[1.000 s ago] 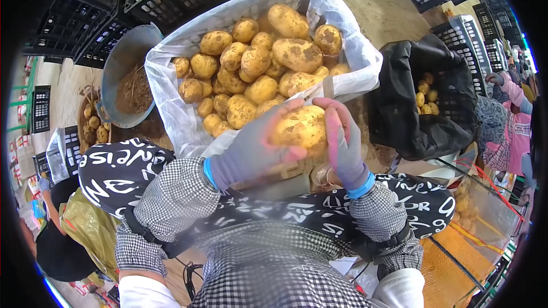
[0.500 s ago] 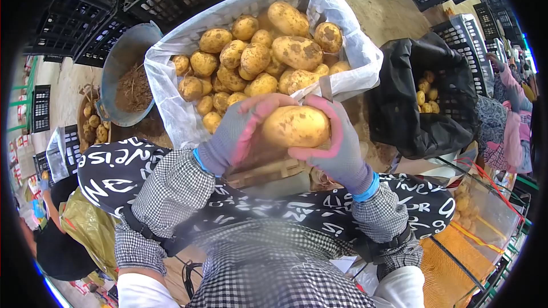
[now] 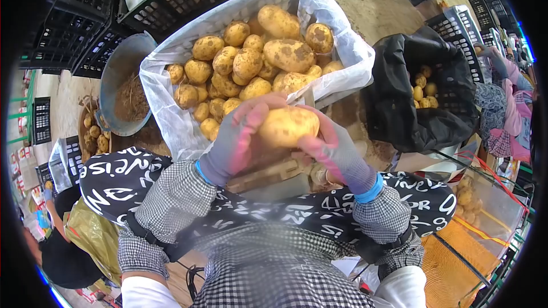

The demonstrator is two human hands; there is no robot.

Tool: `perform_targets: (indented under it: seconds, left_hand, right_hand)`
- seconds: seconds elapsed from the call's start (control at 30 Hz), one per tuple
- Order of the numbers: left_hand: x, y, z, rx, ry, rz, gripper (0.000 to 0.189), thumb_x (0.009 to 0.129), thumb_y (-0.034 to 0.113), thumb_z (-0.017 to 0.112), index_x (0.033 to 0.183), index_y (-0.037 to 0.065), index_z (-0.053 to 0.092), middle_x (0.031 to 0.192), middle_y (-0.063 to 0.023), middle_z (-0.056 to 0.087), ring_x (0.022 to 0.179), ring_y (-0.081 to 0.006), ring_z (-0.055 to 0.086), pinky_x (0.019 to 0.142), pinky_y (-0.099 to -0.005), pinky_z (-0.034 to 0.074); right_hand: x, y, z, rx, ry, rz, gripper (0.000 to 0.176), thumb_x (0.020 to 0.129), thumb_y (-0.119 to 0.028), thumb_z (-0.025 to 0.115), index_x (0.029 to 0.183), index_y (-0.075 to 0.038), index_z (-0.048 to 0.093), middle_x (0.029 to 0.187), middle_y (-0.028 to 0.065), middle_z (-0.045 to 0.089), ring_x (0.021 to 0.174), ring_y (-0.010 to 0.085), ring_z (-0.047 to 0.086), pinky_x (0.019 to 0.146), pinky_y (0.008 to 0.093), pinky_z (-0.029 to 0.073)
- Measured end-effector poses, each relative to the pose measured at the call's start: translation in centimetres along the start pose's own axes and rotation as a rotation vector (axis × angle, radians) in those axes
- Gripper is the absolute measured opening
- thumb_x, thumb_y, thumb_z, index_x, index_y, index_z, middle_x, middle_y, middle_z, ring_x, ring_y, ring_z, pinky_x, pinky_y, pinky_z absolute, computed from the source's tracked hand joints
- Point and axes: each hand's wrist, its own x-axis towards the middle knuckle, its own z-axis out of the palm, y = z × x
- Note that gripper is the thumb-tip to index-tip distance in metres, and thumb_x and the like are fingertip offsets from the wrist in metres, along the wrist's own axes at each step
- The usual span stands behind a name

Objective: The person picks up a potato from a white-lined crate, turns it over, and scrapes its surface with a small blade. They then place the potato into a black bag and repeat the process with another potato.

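Between my two gloved hands is one large pale potato, the held potato, somewhat blurred. My left hand has its fingers curled round the potato's left side. On the right side, my right hand grips it with thumb and fingers. Both gloves are grey with pink on the fingers. Just beyond my hands stands a crate lined with white cloth, with a heap of soil-spotted potatoes inside. A flat upright strip shows behind the held potato.
At the right, a black-lined crate holds several small potatoes. A grey-blue tub with roots and soil stands at the left, near a basket of potatoes. Black crates stand behind. Other people are at both edges.
The held potato has shifted slightly left and turned between my hands. My right hand's fingers have moved lower round it. The view has shifted a little.
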Motion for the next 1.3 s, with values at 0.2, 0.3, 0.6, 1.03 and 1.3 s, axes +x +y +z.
perform_targets:
  seconds: [0.2,0.3,0.6,1.03,1.3]
  left_hand:
    - [-0.3,0.5,1.3,0.16,0.09,0.113,0.084,0.086,0.016,0.077,0.152,0.004,0.026,0.132,-0.0102,0.052,0.124,-0.0189,0.051,0.11,-0.0326,0.04]
    - [0.2,0.4,0.4,0.173,0.04,0.077,0.083,0.084,0.011,0.078,0.149,0.004,0.028,0.131,-0.0106,0.052,0.122,-0.019,0.052,0.109,-0.034,0.041]
    - [0.1,1.1,1.1,-0.145,0.244,-0.079,0.059,0.089,0.018,0.072,0.137,0.004,0.04,0.126,-0.0101,0.053,0.116,-0.0188,0.055,0.1,-0.0339,0.048]
    - [0.1,-0.8,0.4,0.21,0.268,0.178,0.061,0.079,0.003,0.079,0.128,0.0,0.044,0.125,-0.0083,0.048,0.115,-0.016,0.054,0.098,-0.0319,0.049]
    - [0.1,-0.5,1.5,0.111,0.193,0.122,0.054,0.089,0.021,0.073,0.131,0.002,0.044,0.125,-0.0096,0.05,0.117,-0.0178,0.053,0.102,-0.0322,0.045]
  right_hand:
    - [0.6,0.5,-0.5,-0.383,-0.048,-0.438,0.082,0.075,-0.007,0.08,0.146,0.0,0.04,0.148,0.013,0.042,0.139,0.0229,0.037,0.116,0.0361,0.029]
    - [0.7,0.6,-0.3,-0.401,-0.059,-0.467,0.083,0.075,-0.006,0.08,0.146,0.001,0.04,0.149,0.013,0.04,0.139,0.0231,0.036,0.116,0.0361,0.028]
    - [0.7,0.6,0.3,-0.2,0.217,-0.364,0.064,0.095,-0.007,0.059,0.152,-0.001,0.032,0.133,0.0088,0.054,0.109,0.0118,0.053,0.092,0.026,0.045]
    - [-0.1,1.3,1.7,-0.185,0.137,-0.184,0.052,0.099,-0.005,0.048,0.15,-0.002,0.039,0.108,0.0021,0.064,0.069,0.0045,0.046,0.06,0.0191,0.043]
    - [0.1,-1.5,-0.3,0.005,0.291,-0.118,0.045,0.101,-0.014,0.052,0.143,0.001,0.046,0.117,0.0079,0.065,0.097,0.0118,0.06,0.086,0.0249,0.048]
